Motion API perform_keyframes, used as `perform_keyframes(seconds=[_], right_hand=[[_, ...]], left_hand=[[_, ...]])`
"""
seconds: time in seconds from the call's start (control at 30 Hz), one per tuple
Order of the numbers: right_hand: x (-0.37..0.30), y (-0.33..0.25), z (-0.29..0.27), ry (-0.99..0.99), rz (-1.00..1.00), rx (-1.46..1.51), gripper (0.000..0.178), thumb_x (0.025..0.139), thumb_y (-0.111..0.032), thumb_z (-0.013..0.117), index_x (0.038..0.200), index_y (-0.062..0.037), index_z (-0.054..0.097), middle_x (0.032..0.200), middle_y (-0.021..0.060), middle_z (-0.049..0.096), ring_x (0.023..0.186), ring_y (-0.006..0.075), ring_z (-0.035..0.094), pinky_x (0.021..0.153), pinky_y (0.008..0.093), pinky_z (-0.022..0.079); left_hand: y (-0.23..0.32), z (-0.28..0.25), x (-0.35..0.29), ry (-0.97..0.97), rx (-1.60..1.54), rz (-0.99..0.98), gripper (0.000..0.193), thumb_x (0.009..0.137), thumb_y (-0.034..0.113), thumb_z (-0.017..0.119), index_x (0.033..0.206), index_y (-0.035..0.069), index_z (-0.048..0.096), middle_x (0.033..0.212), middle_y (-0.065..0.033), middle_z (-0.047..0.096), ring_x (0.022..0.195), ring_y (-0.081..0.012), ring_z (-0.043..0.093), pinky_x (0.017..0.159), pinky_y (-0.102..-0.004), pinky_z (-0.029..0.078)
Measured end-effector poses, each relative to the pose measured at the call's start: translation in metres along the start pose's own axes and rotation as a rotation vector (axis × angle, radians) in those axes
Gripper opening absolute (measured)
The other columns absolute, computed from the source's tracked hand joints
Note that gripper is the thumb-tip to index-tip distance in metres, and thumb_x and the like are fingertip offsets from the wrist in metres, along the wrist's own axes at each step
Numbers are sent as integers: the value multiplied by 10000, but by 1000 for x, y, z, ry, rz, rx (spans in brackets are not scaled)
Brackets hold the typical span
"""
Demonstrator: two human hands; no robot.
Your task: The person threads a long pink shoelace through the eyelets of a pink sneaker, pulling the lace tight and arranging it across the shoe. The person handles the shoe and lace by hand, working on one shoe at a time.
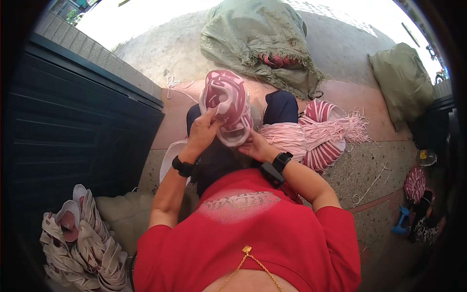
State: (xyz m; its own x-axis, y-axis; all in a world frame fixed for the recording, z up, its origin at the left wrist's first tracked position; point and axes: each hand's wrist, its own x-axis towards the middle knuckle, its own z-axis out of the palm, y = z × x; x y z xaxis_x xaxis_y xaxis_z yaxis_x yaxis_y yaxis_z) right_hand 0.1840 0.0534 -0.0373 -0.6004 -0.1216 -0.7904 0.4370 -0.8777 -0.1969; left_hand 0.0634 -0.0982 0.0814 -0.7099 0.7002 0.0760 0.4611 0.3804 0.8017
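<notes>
You are sitting at an outdoor piecework spot for shoes, on a sunlit concrete pavement [160, 48]. Woven sacks [258, 39], a stack of shoe uppers [82, 243] and pink lace bundles [311, 136] are lying around you.

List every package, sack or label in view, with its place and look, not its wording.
Green woven sack: top centre on the concrete, crumpled, frayed open mouth showing pink items.
Second green sack: far right, bulging, closed.
Printed patch: on the person's red shirt, pale lettering, upside down in this view.
No signs or screens visible.

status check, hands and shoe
Left hand and right hand both grip pink shoe. Pink laces bundled at right. Nothing blocking.
</notes>
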Motion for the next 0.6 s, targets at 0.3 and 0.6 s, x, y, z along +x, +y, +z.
perform_keyframes(seconds=[0.3, 0.6], right_hand=[[24, 6, 26, -58, -178, 121, 343, 930, -296, 430, 1141, -49, 541, 1114, 127, 583, 1052, 289, 543, 938, 407, 433], [65, -72, 12, 185, -123, -53, 284, 917, -87, 403, 1172, -52, 521, 1153, 117, 565, 1068, 231, 527, 898, 393, 449]], left_hand=[[-10, 14, -41, -135, 412, 35, 445, 773, 127, 677, 1190, 68, 530, 1024, -151, 571, 926, -361, 566, 775, -414, 454], [-46, 10, -3, -72, -22, -70, 578, 757, 64, 708, 1288, 31, 482, 1270, -147, 516, 1193, -278, 487, 981, -336, 391]])
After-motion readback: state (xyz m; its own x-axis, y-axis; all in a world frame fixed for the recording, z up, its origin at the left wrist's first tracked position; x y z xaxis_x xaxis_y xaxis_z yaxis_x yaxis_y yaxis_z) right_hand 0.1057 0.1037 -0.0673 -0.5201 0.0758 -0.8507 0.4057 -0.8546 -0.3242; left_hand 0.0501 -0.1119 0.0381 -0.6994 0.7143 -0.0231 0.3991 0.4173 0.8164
